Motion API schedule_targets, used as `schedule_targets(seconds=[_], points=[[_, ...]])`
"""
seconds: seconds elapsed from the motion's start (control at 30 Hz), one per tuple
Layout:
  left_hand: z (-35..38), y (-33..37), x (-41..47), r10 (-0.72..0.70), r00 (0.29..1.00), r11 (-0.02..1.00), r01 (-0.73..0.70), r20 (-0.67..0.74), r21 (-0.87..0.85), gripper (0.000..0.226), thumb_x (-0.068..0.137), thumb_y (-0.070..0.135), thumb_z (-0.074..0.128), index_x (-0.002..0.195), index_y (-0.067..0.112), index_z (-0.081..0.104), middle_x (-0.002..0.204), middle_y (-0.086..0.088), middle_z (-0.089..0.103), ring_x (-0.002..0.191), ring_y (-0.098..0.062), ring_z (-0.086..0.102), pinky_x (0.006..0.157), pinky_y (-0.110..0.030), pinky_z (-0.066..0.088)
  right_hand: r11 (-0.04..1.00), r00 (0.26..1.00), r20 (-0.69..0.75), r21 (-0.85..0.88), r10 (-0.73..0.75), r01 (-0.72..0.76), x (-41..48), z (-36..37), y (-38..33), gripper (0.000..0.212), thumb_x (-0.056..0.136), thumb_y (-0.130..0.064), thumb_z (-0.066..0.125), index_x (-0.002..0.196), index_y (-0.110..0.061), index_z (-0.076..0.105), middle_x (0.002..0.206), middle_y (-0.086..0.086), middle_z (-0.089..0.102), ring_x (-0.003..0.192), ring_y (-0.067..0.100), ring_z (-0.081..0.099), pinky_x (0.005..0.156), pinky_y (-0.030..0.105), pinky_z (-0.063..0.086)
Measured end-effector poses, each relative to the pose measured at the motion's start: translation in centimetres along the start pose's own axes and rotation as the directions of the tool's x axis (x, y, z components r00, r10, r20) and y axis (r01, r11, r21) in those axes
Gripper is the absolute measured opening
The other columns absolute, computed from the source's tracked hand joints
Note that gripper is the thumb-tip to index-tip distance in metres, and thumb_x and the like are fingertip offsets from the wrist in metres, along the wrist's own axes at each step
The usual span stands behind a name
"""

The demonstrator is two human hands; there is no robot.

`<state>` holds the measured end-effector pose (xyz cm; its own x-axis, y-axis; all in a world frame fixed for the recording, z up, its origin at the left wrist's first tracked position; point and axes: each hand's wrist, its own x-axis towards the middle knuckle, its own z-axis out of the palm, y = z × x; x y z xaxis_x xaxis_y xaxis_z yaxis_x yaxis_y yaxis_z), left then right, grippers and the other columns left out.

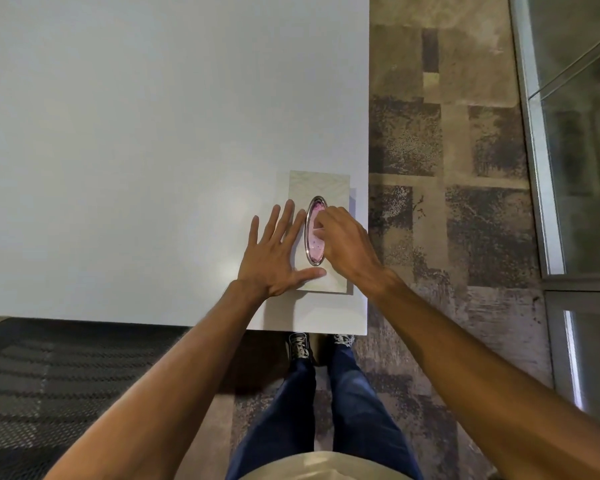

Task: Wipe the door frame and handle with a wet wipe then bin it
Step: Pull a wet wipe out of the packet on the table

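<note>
1. White table (136, 133) fills left and far part of view; near edge and right edge both visible.
2. Wet wipe box (321, 183) lying flat at near right corner of table, pale patterned top, oval chrome-rimmed opening (315, 232) with pink inside.
3. Left hand (274, 251) released, palm down, fingers spread flat; fingertips over left edge of box, thumb stretched across its near end, pinning it.
4. Right hand (347, 242) reaching in from right, fingertips bunched at the oval opening, pinching a bit of white wet wipe (316, 231) poking out. Most of wipe hidden inside box.
5. Both forearms bare, running from near edge of view toward box.
6. Below table edge: dark blue trousers (326, 410) and patterned shoes (298, 346) on mottled brown-grey carpet (440, 150).
7. Dark ribbed mat (49, 375) at near left.
8. Glass panel with metal frame (530, 133) along right side. Door handle not made out.
</note>
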<state>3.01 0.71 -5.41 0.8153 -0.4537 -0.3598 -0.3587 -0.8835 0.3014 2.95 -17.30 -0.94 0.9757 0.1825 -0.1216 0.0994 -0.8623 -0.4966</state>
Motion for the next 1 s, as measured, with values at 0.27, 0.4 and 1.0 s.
schedule_targets(seconds=[0.27, 0.4, 1.0], points=[[0.3, -0.1, 0.1, 0.000, 1.000, 1.000, 0.000, -0.009, 0.025, 0.121, 0.079, 0.100, 0.020, 0.167, 0.028, -0.018, 0.175, -0.002, -0.028, 0.163, -0.025, -0.024, 0.132, -0.059, -0.011, 0.974, 0.975, -0.224, 0.221, 0.008, 0.042, -2.1, -2.2, -1.0, 0.009, 0.092, 0.005, 0.070, 0.095, -0.002, 0.065, 0.086, 0.012, 0.070, 0.071, 0.017, 0.060, 0.064, 0.014, 0.045], [0.3, 0.0, 0.2, -0.002, 1.000, 0.998, 0.003, -0.013, 0.070, 0.119, 0.078, 0.101, 0.016, 0.164, 0.029, -0.023, 0.174, -0.003, -0.029, 0.163, -0.027, -0.024, 0.132, -0.060, -0.009, 0.931, 0.958, -0.271, 0.365, 0.098, 0.008, -2.9, -3.9, -1.8, 0.002, 0.098, 0.001, 0.065, 0.099, 0.001, 0.067, 0.092, 0.011, 0.072, 0.079, 0.015, 0.064, 0.072, 0.019, 0.053], [-6.4, 9.4, -2.7, 0.228, 0.923, 0.942, -0.289, -0.309, -0.170, 0.114, 0.080, 0.103, 0.024, 0.167, 0.039, -0.012, 0.179, 0.005, -0.015, 0.166, -0.018, -0.014, 0.134, -0.055, -0.005, 0.453, 0.683, -0.300, 0.890, 0.666, -0.051, -11.0, -11.9, 0.0, 0.006, 0.096, -0.008, 0.072, 0.099, -0.013, 0.069, 0.082, -0.001, 0.067, 0.080, 0.015, 0.065, 0.075, 0.038, 0.055]])
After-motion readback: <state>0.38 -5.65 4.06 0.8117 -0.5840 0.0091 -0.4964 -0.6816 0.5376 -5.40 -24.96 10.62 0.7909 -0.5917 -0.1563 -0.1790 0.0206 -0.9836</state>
